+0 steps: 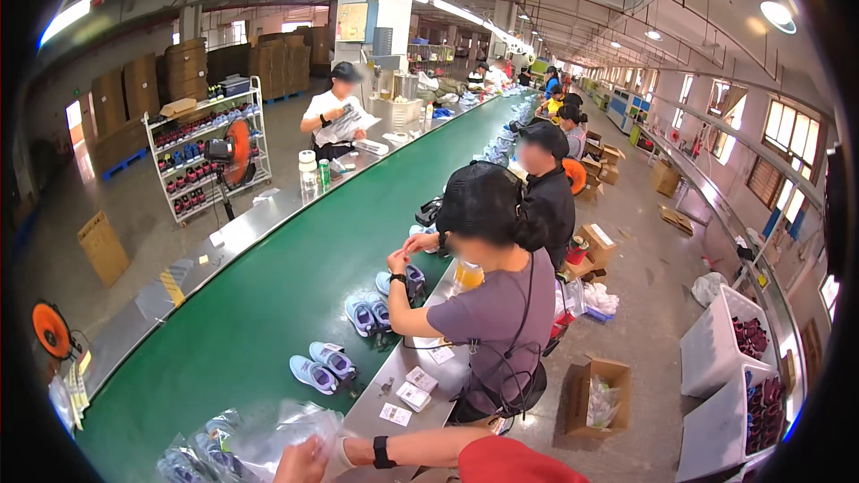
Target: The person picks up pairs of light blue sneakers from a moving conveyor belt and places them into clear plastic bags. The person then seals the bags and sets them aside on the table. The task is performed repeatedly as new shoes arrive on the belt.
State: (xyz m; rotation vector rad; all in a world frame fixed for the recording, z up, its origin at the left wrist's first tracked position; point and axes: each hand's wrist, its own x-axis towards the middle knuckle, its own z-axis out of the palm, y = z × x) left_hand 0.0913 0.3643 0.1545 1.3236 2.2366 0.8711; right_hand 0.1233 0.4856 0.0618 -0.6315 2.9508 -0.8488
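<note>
Right hand (304, 461), at six o'clock on the green conveyor belt (259, 304), closed on a clear plastic bag (286, 425); light-blue shoe pair (322, 367) beyond at twelve o'clock; left hand out of frame.

Long green conveyor belt (268, 304) carrying pairs of light blue shoes (323, 367); seated co-worker in grey shirt (497, 313) beside it; wheeled shelf rack (210, 148) of shoes with orange fan (238, 152); open cardboard box (598, 398) on floor; white bins (716, 349) at right.
</note>
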